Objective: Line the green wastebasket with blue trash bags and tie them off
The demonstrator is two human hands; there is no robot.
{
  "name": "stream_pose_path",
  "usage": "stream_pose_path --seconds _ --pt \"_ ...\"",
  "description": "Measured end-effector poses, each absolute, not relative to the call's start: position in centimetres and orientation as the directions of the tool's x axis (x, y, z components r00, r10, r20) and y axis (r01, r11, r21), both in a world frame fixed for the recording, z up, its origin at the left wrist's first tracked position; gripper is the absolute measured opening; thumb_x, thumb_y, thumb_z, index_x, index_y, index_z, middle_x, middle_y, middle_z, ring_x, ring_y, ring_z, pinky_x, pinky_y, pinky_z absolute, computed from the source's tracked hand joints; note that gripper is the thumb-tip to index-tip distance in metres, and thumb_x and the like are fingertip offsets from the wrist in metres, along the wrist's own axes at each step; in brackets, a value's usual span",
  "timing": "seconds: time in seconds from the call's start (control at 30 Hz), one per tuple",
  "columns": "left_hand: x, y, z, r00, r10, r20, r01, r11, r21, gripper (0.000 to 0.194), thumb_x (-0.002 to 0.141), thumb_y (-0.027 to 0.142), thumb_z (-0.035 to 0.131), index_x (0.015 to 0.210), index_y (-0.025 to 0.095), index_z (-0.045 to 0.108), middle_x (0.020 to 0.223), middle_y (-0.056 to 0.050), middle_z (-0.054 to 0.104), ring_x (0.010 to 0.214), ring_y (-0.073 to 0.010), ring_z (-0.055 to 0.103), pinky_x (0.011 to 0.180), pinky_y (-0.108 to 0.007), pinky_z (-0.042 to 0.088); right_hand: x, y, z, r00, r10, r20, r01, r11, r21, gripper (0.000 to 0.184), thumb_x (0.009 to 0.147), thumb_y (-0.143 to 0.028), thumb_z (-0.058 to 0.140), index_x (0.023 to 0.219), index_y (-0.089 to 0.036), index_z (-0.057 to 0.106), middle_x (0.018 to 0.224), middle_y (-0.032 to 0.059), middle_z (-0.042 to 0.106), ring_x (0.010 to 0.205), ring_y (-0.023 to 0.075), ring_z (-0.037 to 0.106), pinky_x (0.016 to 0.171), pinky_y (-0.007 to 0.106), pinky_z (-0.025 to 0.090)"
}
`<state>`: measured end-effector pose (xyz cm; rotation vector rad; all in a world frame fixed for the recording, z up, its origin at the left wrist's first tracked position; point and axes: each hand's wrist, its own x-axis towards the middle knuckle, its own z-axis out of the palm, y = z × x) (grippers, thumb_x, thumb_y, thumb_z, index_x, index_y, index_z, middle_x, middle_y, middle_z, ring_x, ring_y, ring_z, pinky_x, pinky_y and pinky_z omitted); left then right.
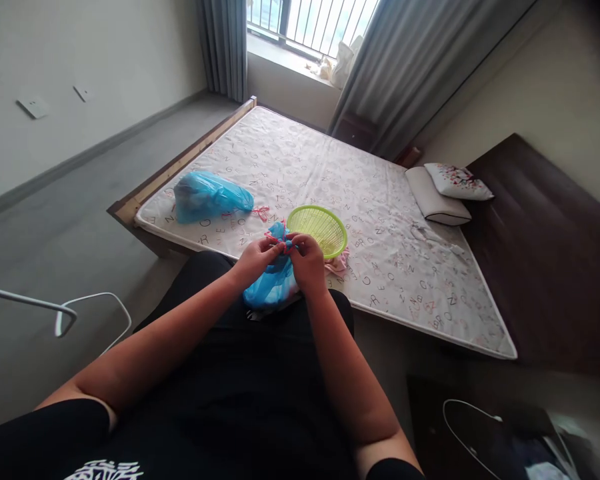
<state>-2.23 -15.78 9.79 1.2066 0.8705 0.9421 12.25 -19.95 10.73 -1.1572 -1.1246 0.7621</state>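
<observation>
A blue plastic bag stands between my knees at the mattress edge, its neck gathered and wound with a thin red drawstring. My left hand pinches the string at the bag's neck from the left. From the right, my right hand pinches it at the same spot, the fingertips of both hands almost touching. Just beyond my right hand, a lime-green plastic basket lies tilted on the mattress, with a pink cloth partly under it. What the bag holds cannot be made out.
A second filled blue bag, its red string tied, lies on the patterned mattress to the left. A pillow and a floral cushion rest by the dark headboard. A white metal hanger or rod juts in at left.
</observation>
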Motion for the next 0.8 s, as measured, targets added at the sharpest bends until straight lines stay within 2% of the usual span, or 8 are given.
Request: stream_pose_path --seconds 0.1,0.27,0.4,0.47,0.57,0.63,0.7,0.8 --pt "-2.1 -16.1 10.1 0.317 0.948 0.011 -0.251 0.073 0.965 0.05 0.072 0.062 0.088 0.087 0.016 0.076 0.081 -0.005 0.073 0.071 -0.0158 0.065 0.068 -0.027 0.053 12.2 -20.6 11.6 0.324 0.892 0.314 0.19 0.264 -0.946 0.005 0.087 -0.025 0.062 0.092 -0.025 0.06 0.11 0.0043 0.072 0.104 0.0203 0.069 0.096 0.038 0.056" --pt "-2.8 -15.5 9.9 -0.034 0.997 -0.07 -0.476 0.046 0.878 0.046 0.072 0.052 0.092 0.096 0.019 0.071 0.083 -0.002 0.073 0.071 -0.0151 0.07 0.068 -0.028 0.058 14.5 -21.2 10.9 0.31 0.865 0.394 0.586 0.153 -0.796 0.014 0.087 -0.019 0.052 0.09 -0.024 0.064 0.097 0.0048 0.068 0.1 0.0224 0.065 0.098 0.039 0.051" --pt "-3.3 -14.5 9.9 -0.08 0.981 -0.175 -0.657 0.08 0.749 0.04 0.078 0.044 0.09 0.096 0.021 0.062 0.084 0.0 0.072 0.074 -0.0146 0.072 0.072 -0.029 0.062 16.5 -21.3 9.9 0.3 0.916 0.265 0.678 -0.01 -0.735 0.014 0.078 -0.014 0.054 0.083 -0.024 0.063 0.096 0.0069 0.067 0.101 0.0265 0.063 0.103 0.045 0.048" --pt "-3.2 -14.6 10.0 -0.046 0.979 -0.199 -0.669 0.118 0.734 0.038 0.08 0.043 0.088 0.097 0.021 0.062 0.084 0.0 0.071 0.073 -0.0143 0.072 0.07 -0.029 0.062 16.6 -21.6 10.1 0.267 0.941 0.208 0.686 -0.035 -0.727 0.01 0.077 -0.017 0.059 0.081 -0.025 0.063 0.1 0.0082 0.068 0.107 0.0294 0.061 0.109 0.051 0.044" --pt "-2.9 -15.2 10.1 -0.042 0.984 -0.174 -0.602 0.114 0.79 0.037 0.082 0.045 0.086 0.098 0.02 0.064 0.078 0.002 0.069 0.064 -0.0118 0.068 0.061 -0.023 0.058 15.6 -22.0 11.1 0.184 0.953 0.242 0.596 0.087 -0.798 0.008 0.083 -0.027 0.064 0.077 -0.025 0.058 0.115 0.0088 0.07 0.118 0.0305 0.059 0.116 0.052 0.039" --pt "-3.0 -15.4 10.4 -0.03 0.993 -0.118 -0.546 0.083 0.833 0.036 0.083 0.046 0.086 0.097 0.021 0.064 0.073 0.003 0.065 0.057 -0.0097 0.062 0.054 -0.02 0.053 14.8 -22.2 11.4 0.126 0.964 0.236 0.462 0.154 -0.873 0.019 0.089 -0.036 0.062 0.075 -0.026 0.055 0.109 0.007 0.071 0.11 0.0271 0.063 0.108 0.046 0.047" --pt "-3.5 -15.0 10.9 -0.041 0.996 -0.074 -0.517 0.042 0.855 0.034 0.084 0.045 0.085 0.097 0.021 0.064 0.072 0.004 0.064 0.054 -0.0085 0.059 0.049 -0.019 0.049 14.6 -22.1 11.0 0.122 0.977 0.175 0.356 0.122 -0.926 0.026 0.092 -0.045 0.063 0.076 -0.026 0.054 0.087 0.0031 0.067 0.09 0.0228 0.063 0.092 0.039 0.053" --pt "-5.2 -13.1 12.1 -0.117 0.991 -0.065 -0.548 -0.01 0.836 0.03 0.087 0.042 0.083 0.096 0.022 0.062 0.075 0.005 0.064 0.051 -0.0068 0.056 0.046 -0.017 0.047 15.4 -21.6 9.1 0.324 0.934 0.152 0.286 0.056 -0.956 0.029 0.094 -0.053 0.06 0.086 -0.025 0.057 0.08 0.0004 0.061 0.081 0.0201 0.061 0.082 0.035 0.052"
